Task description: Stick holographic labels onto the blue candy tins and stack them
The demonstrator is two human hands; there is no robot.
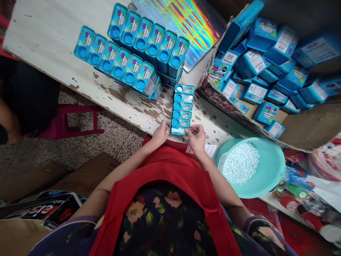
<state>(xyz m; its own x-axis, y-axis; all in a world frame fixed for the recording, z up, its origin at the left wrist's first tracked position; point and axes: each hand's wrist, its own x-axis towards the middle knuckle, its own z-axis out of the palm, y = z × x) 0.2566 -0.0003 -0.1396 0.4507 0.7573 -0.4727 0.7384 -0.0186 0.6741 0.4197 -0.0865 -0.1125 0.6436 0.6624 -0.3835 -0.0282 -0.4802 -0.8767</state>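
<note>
A single row of several small blue candy containers, labelled "Caramelo Macizo", stands on the table in front of me. A shiny pale strip shows on the container nearest my body. My left hand is closed beside the left corner of that container, fingers curled; whether it pinches anything is hidden. With thumb and fingers together, my right hand grips the right corner of the same container. Farther off, two more rows of blue containers stand side by side, each with a round recess on top.
At the right, a cardboard box holds many loose blue containers. A turquoise basin of small white candies stands below it. Holographic sheets lie at the back of the worn white table. A pink stool stands on the floor at left, near another person.
</note>
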